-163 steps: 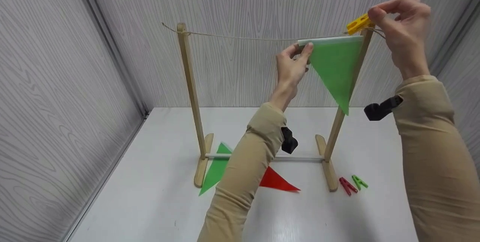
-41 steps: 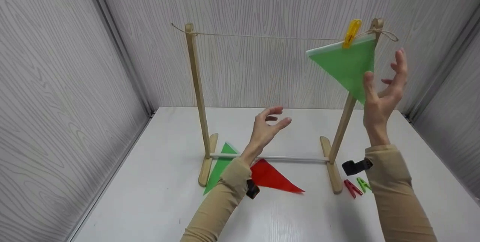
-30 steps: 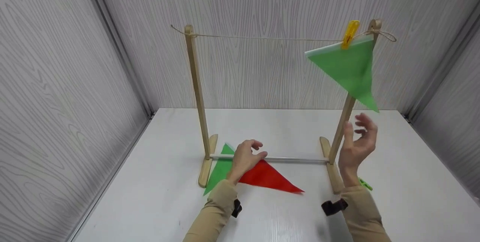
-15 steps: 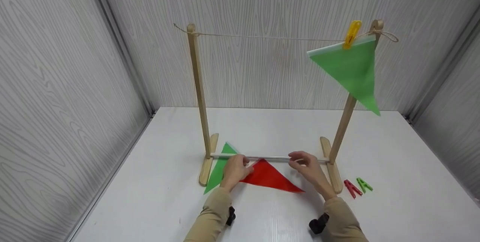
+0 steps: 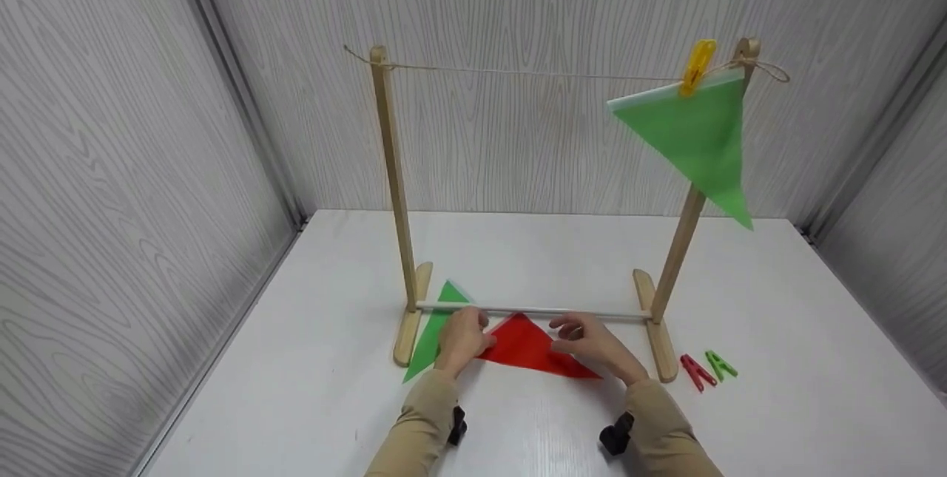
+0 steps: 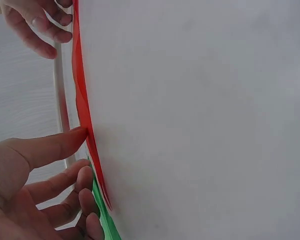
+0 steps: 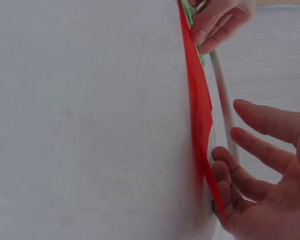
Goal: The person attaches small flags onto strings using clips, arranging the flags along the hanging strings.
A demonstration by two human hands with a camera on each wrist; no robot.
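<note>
A red triangular flag lies on the table with its tip pointing right. My left hand is over its left end, hiding part of it; in the left wrist view the thumb touches the red cloth, apart from the bent fingers. Partly beneath that hand lies a green triangular flag. My right hand hovers at the right part of the red flag, thumb and fingers spread with a gap. Another green flag hangs tilted from the string, held by a yellow clothespin.
A wooden stand has a left post, a right post and a white bottom rod just behind the flags. One red clothespin and one light-green clothespin lie right of the right foot, on the white table.
The yellow clothespin was put on the green flag and released. Both hands then came down to the table, the left to the red flag's left end, the right leftward over its right part.
</note>
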